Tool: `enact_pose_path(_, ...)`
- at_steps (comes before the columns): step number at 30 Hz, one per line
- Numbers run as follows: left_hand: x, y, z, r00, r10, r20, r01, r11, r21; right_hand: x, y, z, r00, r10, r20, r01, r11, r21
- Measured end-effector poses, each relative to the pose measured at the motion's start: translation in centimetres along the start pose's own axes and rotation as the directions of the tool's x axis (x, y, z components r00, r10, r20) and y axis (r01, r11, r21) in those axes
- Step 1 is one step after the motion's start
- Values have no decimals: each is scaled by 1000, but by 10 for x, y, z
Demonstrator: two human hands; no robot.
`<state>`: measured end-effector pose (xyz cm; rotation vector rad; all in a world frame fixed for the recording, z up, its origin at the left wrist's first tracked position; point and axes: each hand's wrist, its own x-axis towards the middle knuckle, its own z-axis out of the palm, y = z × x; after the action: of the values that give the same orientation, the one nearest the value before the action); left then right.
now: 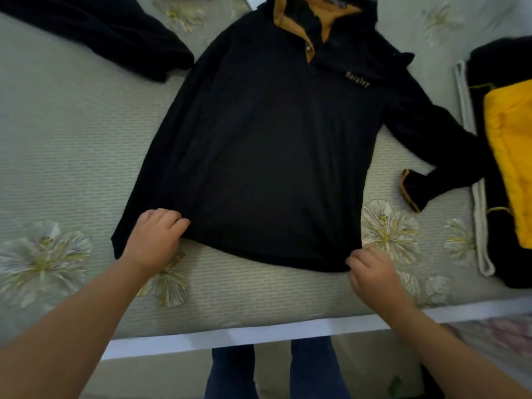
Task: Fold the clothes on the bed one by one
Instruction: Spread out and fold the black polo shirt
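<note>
Black shirt (259,145) centre frame, mustard-tan collar lining and placket, tan cuff trim, tan lettering on chest. Bed (72,145) cover pale grey-green, fine stripes, white-and-yellow flower prints. Another black garment (100,33) upper left. Right edge: bright yellow cloth (512,156) on black, white strip beside it. My trousers dark blue.

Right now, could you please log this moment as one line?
stage: flattening shirt | shirt: face up on bed | left hand: gripping hem | right hand: pinching hem | unfolded

Black shirt (264,145) flat on bed (72,133); left hand (157,236), right hand (371,272) pinch hem corners.
</note>
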<state>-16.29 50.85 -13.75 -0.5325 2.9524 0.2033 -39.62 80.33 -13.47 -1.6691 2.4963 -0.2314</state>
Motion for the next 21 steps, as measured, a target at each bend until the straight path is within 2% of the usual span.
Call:
enact_pose_path(3,-8,4,-8,978,209,-3,-209,978,8,-17,-6,-15,997,73,-34,-75,995,-67)
enact_pose_path(6,-16,15,-10,943,324,77,-324,946,-16,-46,-11,-26,987,145,66,-135,981,-137)
enact_pose_path(8,-24,25,-2,911,312,271,-320,947,-17,-64,-12,-24,950,235,204,-196,962,-191)
enact_pose_path(9,-28,27,6,880,278,386,-302,953,3,-72,-14,-20,918,271,291,-204,949,-241)
enact_pose_path(11,-38,29,19,789,230,570,-300,954,29,-86,-18,-9,787,365,497,-221,920,-324)
enact_pose_path(13,-41,31,23,734,198,649,-290,956,36,-98,-22,4,681,416,603,-235,904,-358)
enact_pose_path(16,-36,33,21,692,186,698,-282,959,24,-96,-36,13,608,458,648,-277,888,-368)
enact_pose_path(20,-19,38,6,550,156,820,-275,961,1,-90,-35,11,496,497,711,-391,860,-329)
enact_pose_path(21,-14,41,2,557,160,815,-261,965,-12,-87,-32,8,494,506,707,-437,848,-302)
